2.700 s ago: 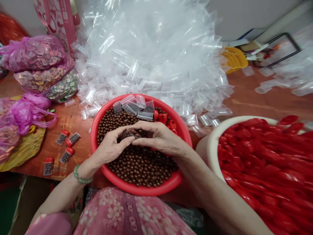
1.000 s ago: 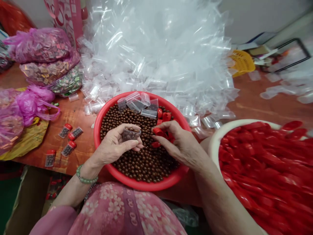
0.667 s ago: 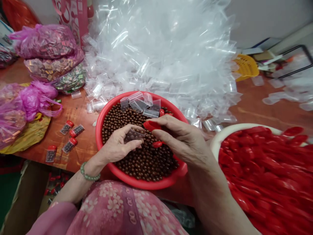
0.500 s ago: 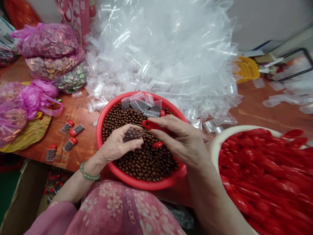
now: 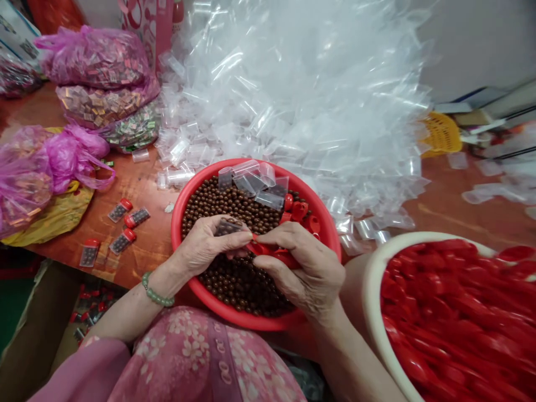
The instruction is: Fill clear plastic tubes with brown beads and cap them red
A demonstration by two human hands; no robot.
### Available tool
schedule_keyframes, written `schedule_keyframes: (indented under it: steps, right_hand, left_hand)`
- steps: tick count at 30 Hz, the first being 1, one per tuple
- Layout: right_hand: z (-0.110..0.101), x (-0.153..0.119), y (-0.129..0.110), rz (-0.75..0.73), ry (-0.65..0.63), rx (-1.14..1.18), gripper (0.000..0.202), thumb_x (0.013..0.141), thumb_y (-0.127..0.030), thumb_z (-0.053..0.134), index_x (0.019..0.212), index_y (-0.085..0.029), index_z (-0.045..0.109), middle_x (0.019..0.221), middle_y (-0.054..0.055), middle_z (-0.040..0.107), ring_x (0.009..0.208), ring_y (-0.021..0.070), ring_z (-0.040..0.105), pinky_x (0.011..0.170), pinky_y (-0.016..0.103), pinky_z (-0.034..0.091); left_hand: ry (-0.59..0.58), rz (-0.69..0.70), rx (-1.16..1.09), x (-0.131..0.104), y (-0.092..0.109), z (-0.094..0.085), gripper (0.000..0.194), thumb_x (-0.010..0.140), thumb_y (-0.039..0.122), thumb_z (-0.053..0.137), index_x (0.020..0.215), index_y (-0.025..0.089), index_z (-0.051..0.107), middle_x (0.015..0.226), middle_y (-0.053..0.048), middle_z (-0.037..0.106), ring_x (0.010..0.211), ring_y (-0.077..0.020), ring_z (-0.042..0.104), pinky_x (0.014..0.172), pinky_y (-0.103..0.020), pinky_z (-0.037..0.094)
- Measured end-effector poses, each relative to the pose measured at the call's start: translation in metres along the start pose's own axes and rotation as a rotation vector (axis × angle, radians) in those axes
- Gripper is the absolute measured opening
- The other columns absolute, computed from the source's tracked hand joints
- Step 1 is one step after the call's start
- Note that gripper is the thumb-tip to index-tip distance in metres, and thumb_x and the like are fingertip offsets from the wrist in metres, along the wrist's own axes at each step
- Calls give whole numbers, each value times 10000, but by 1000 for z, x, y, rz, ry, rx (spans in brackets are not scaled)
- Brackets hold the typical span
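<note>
Over a red basin (image 5: pixel 180 223) of small brown balls (image 5: pixel 247 290), my left hand (image 5: pixel 205 243) pinches a clear plastic container (image 5: pixel 228 226) lying on its side. My right hand (image 5: pixel 304 262) grips a red plastic cap (image 5: pixel 262 245), which meets the container's open end; whether it is seated I cannot tell. Several empty clear containers (image 5: pixel 270 200) rest on the balls at the basin's far side. Beside them lie loose red caps (image 5: pixel 299 211), partly behind my right hand.
A huge heap of clear containers (image 5: pixel 293 100) fills the back. At right stands a cream tub (image 5: pixel 372 301) full of red pieces (image 5: pixel 456 312). Capped filled containers (image 5: pixel 123 241) lie at left, near pink bags (image 5: pixel 96 61). An open carton (image 5: pixel 29 324) sits below the table edge.
My right hand has moved left and down, bringing the red cap against the container's mouth. More red caps now show in the basin. The whole view has shifted slightly.
</note>
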State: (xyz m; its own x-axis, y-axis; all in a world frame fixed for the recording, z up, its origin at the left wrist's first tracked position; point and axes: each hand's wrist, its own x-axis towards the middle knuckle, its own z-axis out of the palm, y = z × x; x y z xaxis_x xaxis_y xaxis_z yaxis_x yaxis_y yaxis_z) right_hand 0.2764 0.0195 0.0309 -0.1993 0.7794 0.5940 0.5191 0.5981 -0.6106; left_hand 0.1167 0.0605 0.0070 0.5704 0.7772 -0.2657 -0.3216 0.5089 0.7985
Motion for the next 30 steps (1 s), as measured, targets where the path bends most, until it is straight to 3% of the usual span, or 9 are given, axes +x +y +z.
schedule_keyframes:
  steps: [4, 9, 12, 16, 21, 24, 27, 30]
  right_hand:
    - [20, -3, 5, -13, 196, 59, 311, 842, -518, 642, 846, -228, 532, 721, 2, 517, 669, 161, 504, 582, 317, 444]
    - [28, -7, 8, -60, 178, 44, 343, 746, -293, 796, 783, -227, 462, 696, -33, 470, 652, 132, 465, 583, 290, 415]
    - [16, -6, 9, 133, 197, 248, 286, 798, -195, 728, 748, -223, 448, 670, -51, 440, 604, 111, 468, 567, 277, 421]
    - [-8, 5, 14, 476, 118, 410, 286, 759, -250, 750, 692, -210, 475, 669, -49, 468, 585, 95, 456, 535, 248, 388]
    - [-15, 20, 17, 620, -30, 392, 298, 604, -336, 835, 697, -206, 584, 613, -51, 520, 545, 88, 441, 499, 228, 361]
    - [-9, 19, 21, 718, -11, 326, 271, 652, -372, 795, 656, -200, 585, 566, -53, 502, 493, 75, 400, 459, 220, 330]
    - [-4, 12, 27, 798, -39, 376, 263, 764, -456, 702, 787, -205, 629, 577, -51, 491, 483, 84, 405, 436, 218, 329]
    - [-6, 5, 33, 825, -106, 505, 346, 805, -531, 662, 948, -217, 633, 623, -51, 477, 506, 87, 402, 443, 218, 331]
  left_hand:
    - [-94, -22, -7, -1, -3, 3, 403, 666, 468, 804, 732, 125, 601, 609, 27, 565, 527, -61, 482, 519, -212, 349]
    - [-83, -1, 40, -3, -5, 4, 401, 662, 447, 815, 726, 124, 587, 665, 26, 563, 603, -62, 498, 594, -212, 384]
    - [-191, -45, 58, -5, -3, 4, 399, 720, 478, 763, 801, 127, 590, 675, 13, 592, 578, -70, 522, 570, -218, 402]
    - [-235, -54, 97, -5, 0, 2, 404, 714, 450, 769, 890, 132, 592, 703, 6, 618, 598, -79, 563, 593, -222, 437]
    - [-173, -27, 193, -4, 3, 0, 274, 722, 258, 752, 902, 143, 581, 688, 37, 581, 598, -68, 529, 616, -224, 432]
    - [-172, -47, 126, -5, 3, -3, 335, 690, 197, 762, 965, 151, 576, 755, 21, 611, 653, -82, 555, 641, -232, 447]
    - [-181, -131, -57, -5, 5, -7, 440, 685, 280, 795, 1056, 152, 597, 877, -22, 644, 713, -104, 599, 629, -233, 455]
    - [-213, -234, -222, -3, 7, -10, 458, 798, 522, 669, 1033, 130, 639, 894, -69, 662, 706, -127, 623, 614, -247, 465]
